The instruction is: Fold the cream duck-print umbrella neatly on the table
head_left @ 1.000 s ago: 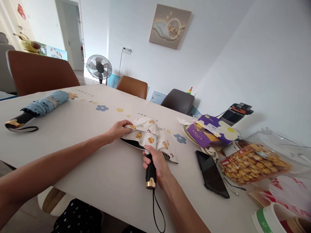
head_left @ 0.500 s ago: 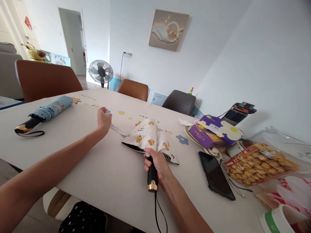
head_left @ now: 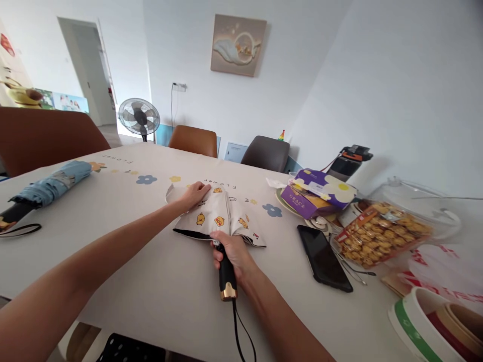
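A folded white umbrella (head_left: pixel 222 216) printed with small yellow chicks lies on the table (head_left: pixel 124 211) in front of me. My right hand (head_left: pixel 231 253) is wrapped round its black handle (head_left: pixel 227 276), whose gold cap and black wrist strap point toward me. My left hand (head_left: pixel 194 194) rests on the far left part of the canopy cloth, fingers curled over a fold and the closing strap. The canopy is loosely gathered, not rolled tight.
A folded blue umbrella (head_left: pixel 49 185) lies at the far left. A black phone (head_left: pixel 323 258), a purple box (head_left: pixel 317 192), a pack of snacks (head_left: pixel 381 234) and a bowl (head_left: pixel 433 322) crowd the right side. Chairs stand round the table's far edge.
My left hand had pulled the strap out to the left and up; now it is back down on the canopy. The right hand kept hold of the handle.
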Demonstrator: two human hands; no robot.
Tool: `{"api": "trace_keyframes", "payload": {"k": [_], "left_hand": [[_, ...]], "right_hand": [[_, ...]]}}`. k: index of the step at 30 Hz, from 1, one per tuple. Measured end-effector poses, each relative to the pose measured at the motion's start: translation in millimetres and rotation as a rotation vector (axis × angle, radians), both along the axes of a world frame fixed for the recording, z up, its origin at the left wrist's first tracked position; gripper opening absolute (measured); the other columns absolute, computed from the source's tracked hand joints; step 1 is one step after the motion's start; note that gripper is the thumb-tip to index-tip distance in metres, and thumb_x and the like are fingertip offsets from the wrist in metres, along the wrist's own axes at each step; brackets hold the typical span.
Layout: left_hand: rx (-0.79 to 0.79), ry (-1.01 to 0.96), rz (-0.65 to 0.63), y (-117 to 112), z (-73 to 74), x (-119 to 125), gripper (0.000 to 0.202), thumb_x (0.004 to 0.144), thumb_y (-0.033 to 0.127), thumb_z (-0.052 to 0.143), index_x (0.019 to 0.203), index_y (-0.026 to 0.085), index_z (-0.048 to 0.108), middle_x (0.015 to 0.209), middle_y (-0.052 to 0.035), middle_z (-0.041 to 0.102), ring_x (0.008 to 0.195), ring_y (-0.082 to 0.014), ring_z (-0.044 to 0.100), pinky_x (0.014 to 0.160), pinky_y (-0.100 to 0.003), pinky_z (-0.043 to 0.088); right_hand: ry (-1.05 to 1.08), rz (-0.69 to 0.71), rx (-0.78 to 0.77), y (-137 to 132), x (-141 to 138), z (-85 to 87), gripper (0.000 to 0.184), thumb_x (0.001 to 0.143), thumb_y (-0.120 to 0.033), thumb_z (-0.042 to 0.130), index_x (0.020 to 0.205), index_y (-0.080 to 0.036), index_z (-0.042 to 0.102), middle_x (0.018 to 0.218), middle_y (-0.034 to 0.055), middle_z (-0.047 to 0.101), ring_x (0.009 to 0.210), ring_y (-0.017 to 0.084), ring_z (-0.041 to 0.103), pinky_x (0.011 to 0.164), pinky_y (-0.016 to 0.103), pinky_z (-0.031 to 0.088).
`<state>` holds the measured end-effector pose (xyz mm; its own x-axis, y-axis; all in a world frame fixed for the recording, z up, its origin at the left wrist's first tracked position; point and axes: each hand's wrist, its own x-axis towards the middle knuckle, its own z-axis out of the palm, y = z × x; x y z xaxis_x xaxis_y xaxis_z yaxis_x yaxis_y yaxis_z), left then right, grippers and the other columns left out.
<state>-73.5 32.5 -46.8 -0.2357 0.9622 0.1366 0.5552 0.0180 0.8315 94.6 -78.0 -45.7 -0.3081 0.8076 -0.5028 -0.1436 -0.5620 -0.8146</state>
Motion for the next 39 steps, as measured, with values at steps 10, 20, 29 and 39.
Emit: {"api": "trace_keyframes", "payload": {"k": [10, 20, 29, 39], "left_hand": [[0.244, 0.363, 0.219, 10.6, -17.4, -31.6, 0.025, 0.087, 0.040, 0.035, 0.086, 0.024, 0.054, 0.077, -0.0029, 0.061, 0.072, -0.0191, 0.054, 0.065, -0.027, 0.033], [0.352, 0.379, 0.220, -3.3, -0.3, -13.9, 0.018, 0.086, 0.028, 0.038, 0.096, 0.022, 0.052, 0.100, -0.0093, 0.059, 0.096, -0.0238, 0.052, 0.075, -0.033, 0.038], [0.131, -0.100, -0.201, -55.3, 14.3, 78.6, 0.040, 0.080, 0.041, 0.049, 0.114, 0.019, 0.044, 0.121, -0.0125, 0.049, 0.107, -0.0233, 0.049, 0.087, -0.035, 0.039], [-0.201, -0.853, -0.305, -50.3, 31.3, 61.8, 0.046, 0.071, 0.052, 0.059, 0.099, 0.016, 0.056, 0.088, -0.0114, 0.064, 0.081, -0.0244, 0.062, 0.069, -0.035, 0.051]], "right_hand": [[0.049, -0.013, 0.007, 0.6, -1.6, 0.8, 0.017, 0.067, -0.023, 0.063, 0.064, -0.013, 0.050, 0.052, -0.0044, 0.047, 0.032, 0.004, 0.035, 0.027, 0.020, 0.035], [0.022, -0.073, 0.056, 0.5, 1.0, 6.0, 0.017, 0.066, -0.021, 0.064, 0.061, -0.014, 0.049, 0.049, -0.0038, 0.047, 0.031, 0.004, 0.034, 0.027, 0.020, 0.036], [-0.117, -0.171, 0.173, 0.8, 3.0, 11.8, 0.017, 0.065, -0.023, 0.059, 0.058, -0.017, 0.045, 0.031, -0.0059, 0.038, 0.025, 0.008, 0.035, 0.025, 0.022, 0.035], [0.046, 0.032, 0.236, -6.7, 6.3, 10.7, 0.013, 0.067, -0.021, 0.055, 0.063, -0.019, 0.043, 0.036, -0.0079, 0.038, 0.027, 0.007, 0.032, 0.026, 0.021, 0.035]]}}
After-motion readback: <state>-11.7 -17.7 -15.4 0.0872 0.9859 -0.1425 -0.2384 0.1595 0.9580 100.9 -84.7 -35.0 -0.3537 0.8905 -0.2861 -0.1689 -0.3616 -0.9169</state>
